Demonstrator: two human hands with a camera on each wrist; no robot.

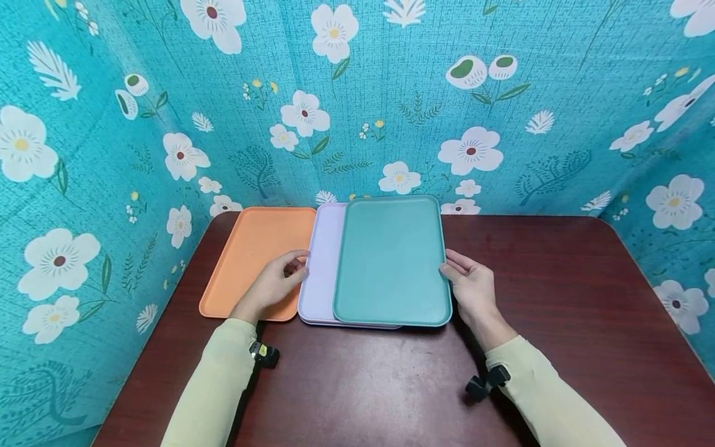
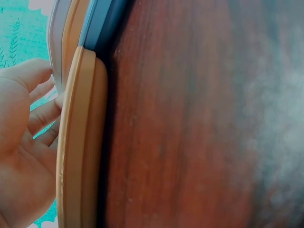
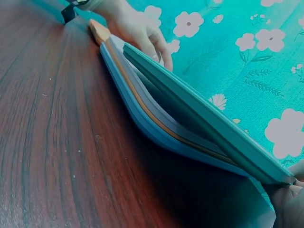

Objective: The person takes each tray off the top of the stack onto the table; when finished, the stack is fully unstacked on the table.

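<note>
A teal tray (image 1: 391,261) lies tilted over a lavender tray (image 1: 324,267), its right side raised and jutting out past the stack. My right hand (image 1: 472,285) grips the teal tray's right edge, with the thumb on the rim. At the lavender tray's left edge, my left hand (image 1: 279,279) touches the rim with thumb and fingertips, fingers bent loosely. Beneath the lavender tray, the right wrist view shows an orange tray (image 3: 145,109) and a blue-green tray (image 3: 135,116). Another orange tray (image 1: 251,261) lies left of the stack, under my left hand.
The trays rest on a dark red-brown wooden table (image 1: 357,385), near its back edge. Behind and beside it hangs a turquoise flowered cloth (image 1: 357,112). A small black camera (image 1: 268,356) is strapped at the left wrist, another camera (image 1: 487,382) at the right.
</note>
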